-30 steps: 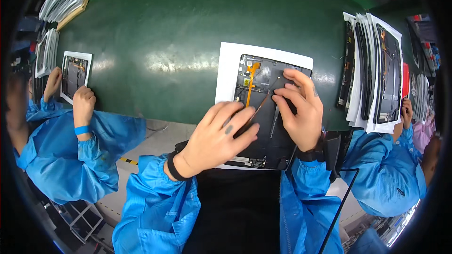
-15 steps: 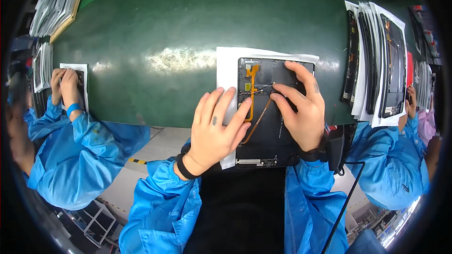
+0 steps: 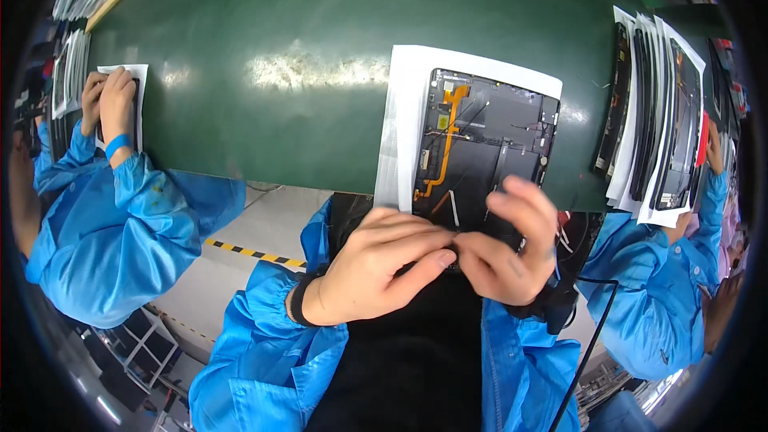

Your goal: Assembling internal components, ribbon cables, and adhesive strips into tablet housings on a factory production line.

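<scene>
Wide dark-green surface carries an opened black tablet back with orange flex cable, lying on a white paper sheet near the 6 o'clock edge. Step looks like small-part prep at the tablet's near end; next move prob. needs precise placement. Left hand and right hand meet fingertip to fingertip, fingers curled in a pinch; can't tell what's held, if anything.

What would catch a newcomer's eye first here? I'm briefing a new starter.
The opened tablet with its orange ribbon cable, lying on white paper on the green belt. Just below it, the left hand and right hand meet fingertip to fingertip at its near edge. At right, a stack of tablets.
</scene>
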Action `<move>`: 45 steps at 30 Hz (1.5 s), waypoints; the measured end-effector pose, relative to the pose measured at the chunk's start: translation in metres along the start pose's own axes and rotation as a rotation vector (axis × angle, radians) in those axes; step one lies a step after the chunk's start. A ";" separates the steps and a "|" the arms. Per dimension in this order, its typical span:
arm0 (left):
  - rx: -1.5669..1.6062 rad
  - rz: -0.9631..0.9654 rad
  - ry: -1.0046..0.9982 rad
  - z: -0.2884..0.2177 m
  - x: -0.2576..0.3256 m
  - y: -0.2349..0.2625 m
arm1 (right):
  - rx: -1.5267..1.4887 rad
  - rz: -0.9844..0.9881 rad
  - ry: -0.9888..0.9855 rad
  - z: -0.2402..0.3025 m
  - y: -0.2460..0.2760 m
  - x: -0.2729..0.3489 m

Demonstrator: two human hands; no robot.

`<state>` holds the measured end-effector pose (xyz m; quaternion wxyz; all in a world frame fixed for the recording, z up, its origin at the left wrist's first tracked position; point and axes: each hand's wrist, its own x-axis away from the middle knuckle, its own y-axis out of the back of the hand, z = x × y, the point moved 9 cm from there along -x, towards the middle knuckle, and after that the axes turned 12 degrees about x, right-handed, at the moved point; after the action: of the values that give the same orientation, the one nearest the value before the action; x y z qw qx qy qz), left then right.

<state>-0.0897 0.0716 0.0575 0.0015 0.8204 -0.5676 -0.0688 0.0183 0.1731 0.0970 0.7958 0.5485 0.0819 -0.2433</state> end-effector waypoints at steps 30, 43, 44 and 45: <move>0.189 -0.056 0.218 0.035 0.018 -0.012 | -0.219 0.168 -0.187 -0.014 -0.028 0.007; 0.457 -0.050 0.525 0.053 0.029 0.002 | 0.152 -0.061 -0.728 -0.098 0.077 0.086; 0.461 -0.047 0.528 0.052 0.027 0.003 | 0.238 0.069 -0.749 -0.106 0.082 0.097; 0.462 -0.036 0.527 0.052 0.025 0.003 | 0.328 0.192 -0.773 -0.114 0.087 0.111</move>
<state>-0.0900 0.0515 0.0035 -0.0390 0.7985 -0.5336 0.2757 0.1715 0.2685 0.0818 0.6892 0.5415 -0.3134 -0.3654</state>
